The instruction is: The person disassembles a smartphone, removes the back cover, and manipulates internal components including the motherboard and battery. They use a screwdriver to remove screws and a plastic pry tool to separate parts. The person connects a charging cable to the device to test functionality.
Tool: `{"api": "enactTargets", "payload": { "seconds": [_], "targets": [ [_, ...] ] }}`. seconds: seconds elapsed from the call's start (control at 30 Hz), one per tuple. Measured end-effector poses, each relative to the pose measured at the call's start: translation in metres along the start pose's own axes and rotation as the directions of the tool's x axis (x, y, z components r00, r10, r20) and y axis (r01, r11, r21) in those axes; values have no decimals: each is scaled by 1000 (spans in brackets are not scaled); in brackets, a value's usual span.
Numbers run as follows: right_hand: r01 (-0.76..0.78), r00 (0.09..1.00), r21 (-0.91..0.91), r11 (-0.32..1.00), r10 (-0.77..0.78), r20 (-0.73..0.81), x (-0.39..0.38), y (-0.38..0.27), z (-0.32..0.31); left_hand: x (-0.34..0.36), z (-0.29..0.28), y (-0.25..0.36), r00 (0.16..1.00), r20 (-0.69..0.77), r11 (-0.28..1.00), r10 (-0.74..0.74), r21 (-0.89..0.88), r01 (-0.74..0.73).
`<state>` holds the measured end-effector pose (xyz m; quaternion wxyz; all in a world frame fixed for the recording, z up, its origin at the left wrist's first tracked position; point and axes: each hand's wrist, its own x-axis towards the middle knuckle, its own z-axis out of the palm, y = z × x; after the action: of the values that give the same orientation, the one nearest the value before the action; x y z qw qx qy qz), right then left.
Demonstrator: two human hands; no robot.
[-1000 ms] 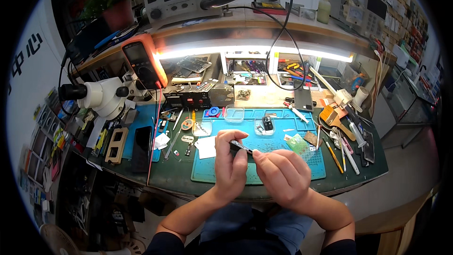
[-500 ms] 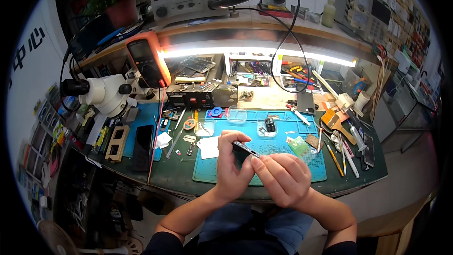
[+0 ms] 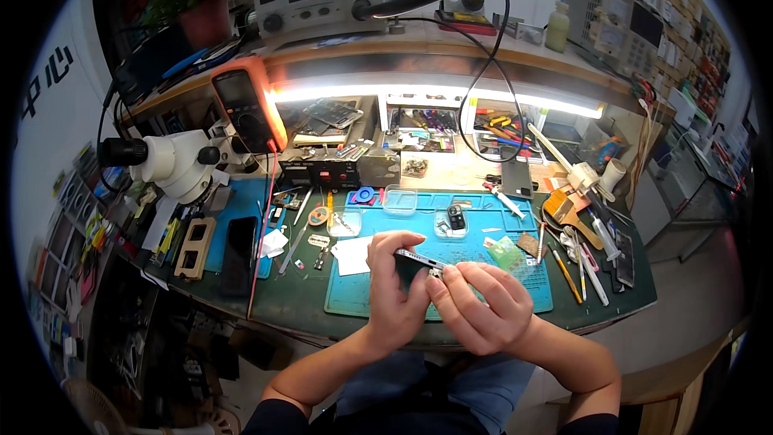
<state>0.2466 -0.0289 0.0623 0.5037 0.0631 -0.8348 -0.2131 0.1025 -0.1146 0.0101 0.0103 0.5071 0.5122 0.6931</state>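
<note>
My left hand (image 3: 392,296) is wrapped round a smartphone (image 3: 416,258), holding it tilted above the front of the blue work mat (image 3: 346,294). The phone's narrow silver edge faces up, and most of its body is hidden by my fingers. My right hand (image 3: 487,306) is closed in a pinch at the phone's right end. Between its thumb and fingertips shows a small whitish piece (image 3: 435,272), too small to tell its kind. Beyond the hands, a clear plastic box (image 3: 452,234) holds a small black part.
A white sheet (image 3: 352,256) lies left of my hands. To the right are a green bag (image 3: 507,256), a yellow pen (image 3: 567,275) and a syringe (image 3: 602,240). A dark phone (image 3: 239,258), a microscope (image 3: 173,163) and an orange multimeter (image 3: 250,105) stand at the left.
The phone has tipped so that more of its silver edge shows. My right fingers have moved slightly away from it, and the small whitish piece now shows at their tips.
</note>
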Motion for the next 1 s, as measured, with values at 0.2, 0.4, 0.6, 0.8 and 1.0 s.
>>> {"api": "enactTargets", "payload": {
  "seconds": [0.2, 0.4, 0.6, 0.8, 1.0],
  "targets": [
    [-2, 1000, 31, 1000, 2, 10, 0, 3, -2, -1, 0, 2, 999, 13, 999, 29, 17, -29],
    [-210, 978, 242, 947, 201, 64, 4, 3, -8, -3, -1, 3, 1000, 15, 999, 24, 37, -24],
    [-326, 945, 327, 887, 306, 112, 7, 2, -9, -5, 2, 7, 1000, -17, 999, 5, 48, -4],
    [-270, 963, 260, 927, 253, 98, 6, -3, -12, -3, 6, 8, 999, -48, 1000, 25, 14, -24],
    [-206, 978, 195, 959, 197, 62, 5, -7, -12, -3, 8, 9, 998, -65, 1000, 19, 26, -18]
  ]
}}
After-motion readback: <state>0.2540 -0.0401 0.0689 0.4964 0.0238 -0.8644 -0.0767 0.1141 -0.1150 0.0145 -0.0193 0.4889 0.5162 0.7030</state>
